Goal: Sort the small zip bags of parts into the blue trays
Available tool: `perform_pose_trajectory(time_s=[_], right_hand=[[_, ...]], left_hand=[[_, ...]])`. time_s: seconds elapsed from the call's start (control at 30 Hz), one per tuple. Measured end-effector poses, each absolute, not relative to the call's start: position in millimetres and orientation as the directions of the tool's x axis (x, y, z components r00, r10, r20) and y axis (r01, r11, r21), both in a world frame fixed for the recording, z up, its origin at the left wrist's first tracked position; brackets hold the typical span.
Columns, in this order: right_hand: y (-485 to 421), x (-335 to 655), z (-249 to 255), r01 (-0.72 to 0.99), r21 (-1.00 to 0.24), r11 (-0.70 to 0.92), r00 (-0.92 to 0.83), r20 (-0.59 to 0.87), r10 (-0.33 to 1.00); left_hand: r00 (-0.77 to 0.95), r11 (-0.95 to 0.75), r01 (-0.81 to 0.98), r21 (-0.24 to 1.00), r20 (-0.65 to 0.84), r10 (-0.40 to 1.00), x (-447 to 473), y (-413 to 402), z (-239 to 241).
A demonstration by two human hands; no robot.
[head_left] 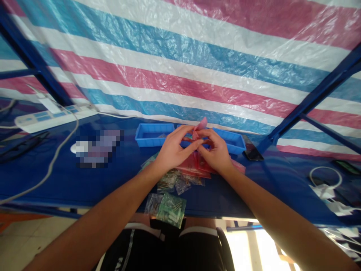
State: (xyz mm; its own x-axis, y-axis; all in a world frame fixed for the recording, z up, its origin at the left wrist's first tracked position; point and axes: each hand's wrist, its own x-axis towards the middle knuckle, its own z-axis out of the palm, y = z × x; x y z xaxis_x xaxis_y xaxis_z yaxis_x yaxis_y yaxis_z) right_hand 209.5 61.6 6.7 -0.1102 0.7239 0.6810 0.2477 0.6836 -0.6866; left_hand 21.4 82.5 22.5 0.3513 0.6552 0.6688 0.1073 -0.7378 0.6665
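Observation:
Both my hands meet over the blue table (84,180), pinching a small pink plastic bag (200,125) between them. My left hand (173,148) grips it from the left and my right hand (216,150) from the right, fingers closed on it. Under my hands lies a pile of red and pink bags (194,167). Clear little bags holding small metal parts (170,205) lie nearer the table's front edge. Behind my hands stand two shallow blue trays, one on the left (146,137) and one on the right (235,141).
A white power strip (53,116) with a cable lies at the back left. A dark phone (252,152) rests right of the trays. White cables and a charger (327,188) sit at the far right. A striped tarp (180,56) hangs behind, with blue frame bars at both sides.

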Motion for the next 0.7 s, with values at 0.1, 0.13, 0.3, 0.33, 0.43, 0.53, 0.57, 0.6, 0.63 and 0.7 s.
perform_pose_trajectory(time_s=[0.1, 0.13, 0.3, 0.33, 0.43, 0.53, 0.57, 0.6, 0.63, 0.7], right_hand=[[59.7, 209.1, 8.6, 0.289, -0.656, 0.697, -0.192, 0.673, 0.714], [59.6, 209.0, 8.6, 0.297, -0.651, 0.699, -0.2, 0.673, 0.712], [62.6, 209.7, 3.7, 0.339, -0.624, 0.704, -0.043, 0.738, 0.674], [63.9, 210.4, 2.5, 0.347, -0.628, 0.697, 0.003, 0.744, 0.669], [68.4, 212.8, -0.8, 0.34, -0.664, 0.666, 0.097, 0.729, 0.677], [73.5, 214.4, -3.9, 0.249, -0.731, 0.635, 0.117, 0.673, 0.73], [74.9, 214.5, -4.7, 0.202, -0.755, 0.624, 0.113, 0.651, 0.751], [76.1, 214.5, -5.0, 0.155, -0.775, 0.613, 0.109, 0.63, 0.769], [76.9, 214.2, -5.0, 0.113, -0.791, 0.601, 0.106, 0.611, 0.784], [77.2, 213.5, -3.7, 0.055, -0.822, 0.567, 0.115, 0.569, 0.814]], left_hand=[[0.239, -0.703, 0.117, 0.702, 0.667, 0.706, 18.9, 88.0, 20.4], [0.212, -0.69, 0.112, 0.715, 0.661, 0.72, 17.8, 89.4, 20.2], [0.157, -0.639, 0.036, 0.769, 0.627, 0.763, 14.8, 92.5, 20.0], [0.15, -0.629, 0.017, 0.777, 0.62, 0.77, 14.9, 93.0, 19.6], [0.136, -0.601, -0.043, 0.798, 0.601, 0.788, 15.8, 95.9, 18.4], [0.15, -0.553, -0.148, 0.82, 0.571, 0.807, 16.4, 100.4, 17.2], [0.167, -0.526, -0.185, 0.83, 0.554, 0.816, 16.4, 101.8, 16.8], [0.188, -0.497, -0.218, 0.84, 0.536, 0.823, 16.4, 103.1, 16.4], [0.209, -0.466, -0.244, 0.85, 0.516, 0.831, 16.4, 104.1, 15.9], [0.235, -0.414, -0.279, 0.867, 0.479, 0.846, 16.5, 105.2, 14.7]])
